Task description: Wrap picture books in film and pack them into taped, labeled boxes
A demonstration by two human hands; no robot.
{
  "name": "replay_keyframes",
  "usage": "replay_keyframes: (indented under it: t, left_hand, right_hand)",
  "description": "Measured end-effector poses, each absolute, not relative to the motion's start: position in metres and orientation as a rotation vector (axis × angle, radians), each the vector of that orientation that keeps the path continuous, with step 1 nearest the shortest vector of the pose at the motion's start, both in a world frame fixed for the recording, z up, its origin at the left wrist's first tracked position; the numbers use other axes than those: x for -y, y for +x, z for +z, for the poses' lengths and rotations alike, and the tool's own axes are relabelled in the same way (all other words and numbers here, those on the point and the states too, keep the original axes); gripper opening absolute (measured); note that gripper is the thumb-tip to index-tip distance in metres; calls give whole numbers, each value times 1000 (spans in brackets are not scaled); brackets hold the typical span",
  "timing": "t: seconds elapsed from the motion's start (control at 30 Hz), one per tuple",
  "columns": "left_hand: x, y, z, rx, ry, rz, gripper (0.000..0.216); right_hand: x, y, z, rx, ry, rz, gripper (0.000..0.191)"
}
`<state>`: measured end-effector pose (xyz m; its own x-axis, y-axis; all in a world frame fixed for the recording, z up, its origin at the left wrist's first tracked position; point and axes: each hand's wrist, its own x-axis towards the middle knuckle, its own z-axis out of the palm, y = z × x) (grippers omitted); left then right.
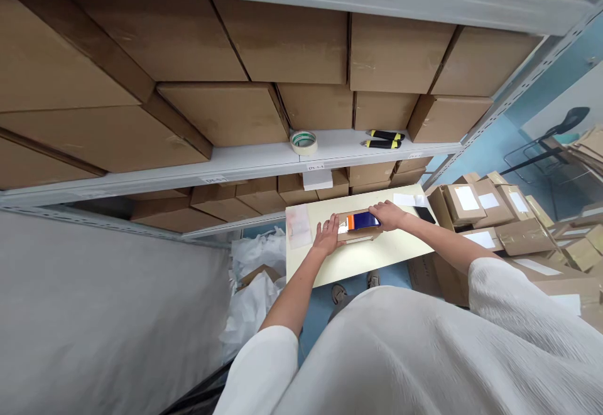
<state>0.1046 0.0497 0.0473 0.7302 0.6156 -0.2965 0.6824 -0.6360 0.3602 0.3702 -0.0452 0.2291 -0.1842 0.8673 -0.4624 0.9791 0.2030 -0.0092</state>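
Note:
A small open cardboard box [358, 234] lies on a pale yellow table [367, 258]. Inside it shows a blue and orange packet [362, 220]. My left hand [326, 237] rests against the box's left end with fingers spread. My right hand [389, 215] lies over the box's right end, fingers curled on the box and packet. A clear plastic bag [298, 225] lies flat on the table left of my left hand.
A tape roll [303, 142] and two black-and-yellow cutters [384, 139] sit on the shelf [264, 161] among brown cartons. White labels [411, 199] and a black phone [424, 215] lie on the table. Labelled parcels [490, 211] pile at right; crumpled white paper [257, 277] lies below left.

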Motion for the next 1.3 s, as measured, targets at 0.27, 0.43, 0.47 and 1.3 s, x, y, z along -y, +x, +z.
replay_keyframes:
  t: [0.27, 0.43, 0.47, 1.3]
  left_hand:
    - [-47, 107, 51, -1001, 2578, -322, 113]
    - [-48, 102, 51, -1013, 2593, -322, 110]
    - [-49, 101, 51, -1016, 2599, -321, 110]
    - [-47, 108, 62, -1040, 2561, -398, 105]
  right_hand:
    - [55, 405, 220, -2169, 1734, -374, 40]
    - [68, 450, 216, -2162, 1710, -378, 50]
    - [72, 460, 214, -2147, 1716, -390, 52]
    - [100, 558, 159, -2130, 1854, -498, 44]
